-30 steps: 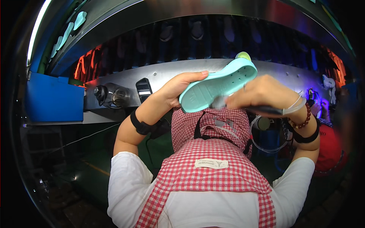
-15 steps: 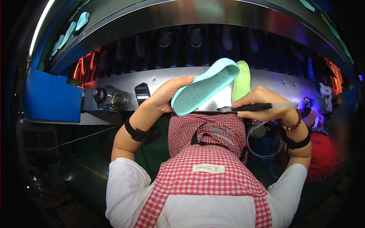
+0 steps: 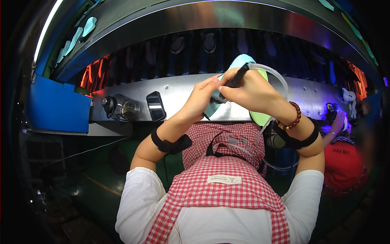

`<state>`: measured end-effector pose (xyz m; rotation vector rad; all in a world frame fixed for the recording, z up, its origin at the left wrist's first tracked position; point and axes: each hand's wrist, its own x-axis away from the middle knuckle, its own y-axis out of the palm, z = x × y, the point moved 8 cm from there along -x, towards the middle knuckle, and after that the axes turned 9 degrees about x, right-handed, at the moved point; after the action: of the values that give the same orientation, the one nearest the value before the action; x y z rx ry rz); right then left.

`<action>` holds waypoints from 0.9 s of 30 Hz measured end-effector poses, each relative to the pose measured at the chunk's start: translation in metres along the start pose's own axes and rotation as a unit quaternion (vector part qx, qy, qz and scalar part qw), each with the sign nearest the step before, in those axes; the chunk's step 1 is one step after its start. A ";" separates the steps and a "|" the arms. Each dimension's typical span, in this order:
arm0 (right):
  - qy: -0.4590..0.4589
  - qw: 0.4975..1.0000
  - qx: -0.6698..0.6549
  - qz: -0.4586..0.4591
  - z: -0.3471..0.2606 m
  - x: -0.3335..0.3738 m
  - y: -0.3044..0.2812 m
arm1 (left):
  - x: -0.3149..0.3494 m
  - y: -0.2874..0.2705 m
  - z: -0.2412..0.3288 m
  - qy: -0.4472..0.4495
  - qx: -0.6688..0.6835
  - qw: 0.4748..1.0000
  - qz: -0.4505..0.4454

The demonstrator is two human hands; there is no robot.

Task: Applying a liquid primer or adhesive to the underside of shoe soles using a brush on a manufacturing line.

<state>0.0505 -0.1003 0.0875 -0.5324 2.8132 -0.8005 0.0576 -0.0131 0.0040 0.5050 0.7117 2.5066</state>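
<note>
A light-blue shoe sole (image 3: 242,61) is tilted on edge above the metal bench, mostly covered by my hands. My left hand (image 3: 203,95) grips it along its near left side. In my right hand (image 3: 254,91) is a black-handled brush (image 3: 239,76) with a clear tube running from its upper end. The brush's lower end is against or very near the blue sole, between my two hands; the exact contact is hidden. A lime-green sole (image 3: 260,118) lies on the bench beneath my right hand and wrist, partly covered.
On the steel bench (image 3: 178,90) are a dark phone-like device (image 3: 155,105) and a clear jar with a black fitting (image 3: 124,106). Behind runs a dark rack of hanging soles (image 3: 209,42). A co-worker's hand (image 3: 338,122) is at the right; several soles (image 3: 89,26) sit upper left.
My right hand has carried the brush up and left to the blue sole. The sole has turned, its inner face now mostly hidden, and my hands have come together.
</note>
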 end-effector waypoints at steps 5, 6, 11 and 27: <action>0.025 0.997 0.075 -0.027 -0.002 -0.010 0.006 | -0.003 -0.012 -0.003 0.013 -0.024 0.999 0.047; 0.020 0.998 0.062 -0.017 -0.001 -0.011 0.006 | -0.003 -0.012 -0.004 0.012 -0.024 0.999 0.046; 0.035 0.992 0.121 -0.020 0.000 -0.014 0.007 | -0.005 -0.012 -0.004 0.014 -0.031 0.997 0.064; -0.036 0.970 0.178 0.160 0.001 -0.006 -0.002 | -0.020 -0.024 -0.006 0.103 -0.018 0.990 0.099</action>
<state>0.0575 -0.1003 0.0879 -0.0476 2.5071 -1.1472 0.0792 -0.0078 -0.0188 0.3190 0.7214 2.7822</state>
